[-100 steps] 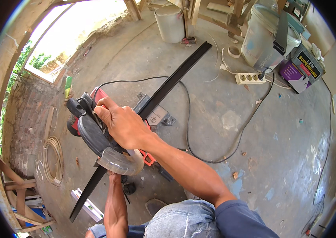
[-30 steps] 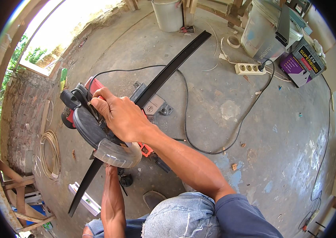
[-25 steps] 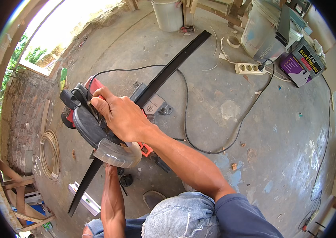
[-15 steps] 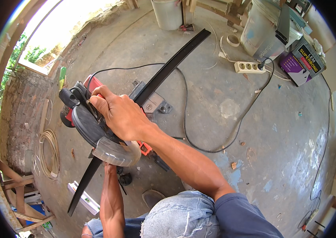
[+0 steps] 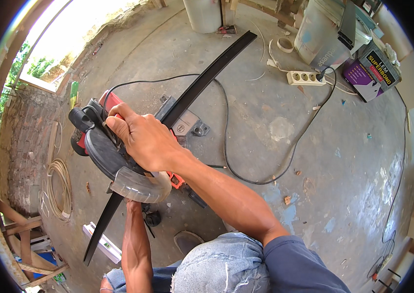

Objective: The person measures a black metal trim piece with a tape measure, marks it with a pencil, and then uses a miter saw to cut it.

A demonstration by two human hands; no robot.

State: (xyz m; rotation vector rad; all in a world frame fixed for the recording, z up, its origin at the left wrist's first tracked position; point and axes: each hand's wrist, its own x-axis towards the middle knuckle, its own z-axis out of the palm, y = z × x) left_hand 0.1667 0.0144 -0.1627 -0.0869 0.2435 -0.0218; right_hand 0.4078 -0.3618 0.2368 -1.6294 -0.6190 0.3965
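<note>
My right hand (image 5: 146, 139) is closed around the handle of a black and red miter saw (image 5: 104, 151), which is swung low over a long black channel-shaped profile (image 5: 207, 80). The profile lies across the saw's grey base (image 5: 187, 124) and sticks out at both ends, up to the far right and down to the near left. A clear curved guard (image 5: 141, 188) covers the near side of the saw head. My left hand (image 5: 133, 207) reaches under that guard beside the profile. Its fingers are hidden, so its grip does not show.
A black cord (image 5: 226, 132) loops over the concrete floor to a white power strip (image 5: 306, 78). Buckets (image 5: 202, 14) and a purple-grey box (image 5: 370, 75) stand farther off. Coiled cable (image 5: 59, 188) lies at left, a white level-like bar (image 5: 102, 242) near my left knee, a pencil (image 5: 217, 166) right of the saw.
The whole view has shifted slightly, so the floor things sit a little higher. Hands, saw and profile keep nearly the same places relative to each other.
</note>
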